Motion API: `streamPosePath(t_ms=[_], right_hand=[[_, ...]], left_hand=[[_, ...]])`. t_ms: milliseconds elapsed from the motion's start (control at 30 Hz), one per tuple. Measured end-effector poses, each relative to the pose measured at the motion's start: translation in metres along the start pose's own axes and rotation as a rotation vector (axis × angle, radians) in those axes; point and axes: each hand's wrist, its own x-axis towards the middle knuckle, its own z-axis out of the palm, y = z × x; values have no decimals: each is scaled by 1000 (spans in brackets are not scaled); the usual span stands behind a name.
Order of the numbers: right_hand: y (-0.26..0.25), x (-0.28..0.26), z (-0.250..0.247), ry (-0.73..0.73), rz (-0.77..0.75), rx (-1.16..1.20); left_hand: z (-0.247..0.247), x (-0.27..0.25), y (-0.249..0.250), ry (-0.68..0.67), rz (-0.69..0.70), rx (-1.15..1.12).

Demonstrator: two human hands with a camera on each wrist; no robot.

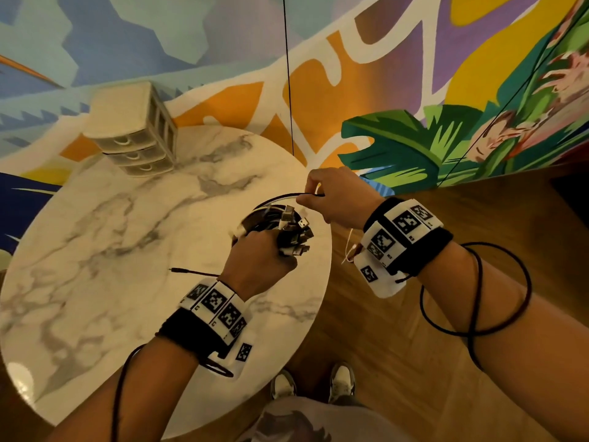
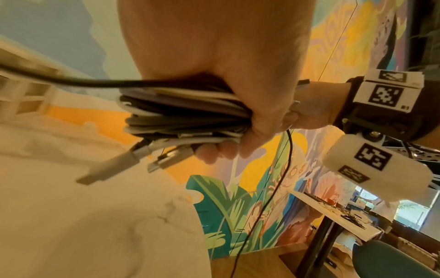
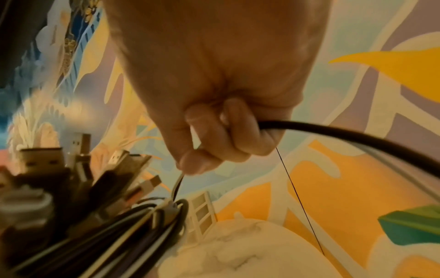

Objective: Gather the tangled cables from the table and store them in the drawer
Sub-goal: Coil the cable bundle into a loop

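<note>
Left hand [image 1: 261,263] is fisted tight round a coiled cable bundle [image 1: 275,223], held above the near-right part of the marble table [image 1: 95,234]. In the left wrist view the fingers [image 2: 214,154] wrap fully round the stacked black, white and grey loops [image 2: 181,114], thumb side on top, no gap showing. USB plugs [image 1: 298,236] stick out of the bundle toward the right hand; in the left wrist view a white plug [image 2: 107,167] and a metal-tipped one [image 2: 166,159] hang below the fist.

Right hand [image 1: 334,199] sits just right of and slightly beyond the bundle, fingers curled, pinching a thin cable strand [image 1: 287,196] that arcs back into the coil. The right wrist view shows the fingertips [image 3: 197,161] closed on that strand where it runs down into the coil [image 3: 166,210], and a thicker black cable [image 3: 345,137] passing through the curled fingers and out to the right. Cannot tell whether strand and thick cable are one piece.

One loose black cable end [image 1: 191,272] lies on the table just left of the left wrist.

Small three-drawer unit [image 1: 137,138] stands at the far edge of the table against the painted wall [image 1: 414,74], well apart from both hands; all drawers look closed. Wood floor [image 1: 414,362] and the person's shoes [image 1: 341,381] are visible below.
</note>
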Motion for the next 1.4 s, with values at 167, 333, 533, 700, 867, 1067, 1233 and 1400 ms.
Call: streamPosePath(t_ms=[167, 333, 533, 700, 867, 1067, 1233, 1400], right_hand=[[-4, -4, 10, -4, -60, 44], [-16, -11, 14, 18, -57, 180], [-33, -37, 25, -36, -83, 316], [-39, -59, 63, -99, -129, 511], [-30, -61, 81, -146, -156, 522], [-11, -64, 101, -254, -102, 285], [13, -36, 77, -392, -66, 121], [23, -9, 35, -439, 35, -63]], left_hand=[[-4, -2, 8, 84, -57, -282], [-14, -5, 17, 121, -56, -748], [-30, -4, 27, 208, -57, -1177], [-39, 3, 25, 167, -67, -1341], [-40, -1, 25, 137, 4, -1564], [-48, -8, 17, -52, 132, -1607], [-54, -20, 0, -307, 219, -1357], [-54, -27, -3, -316, 153, -723]])
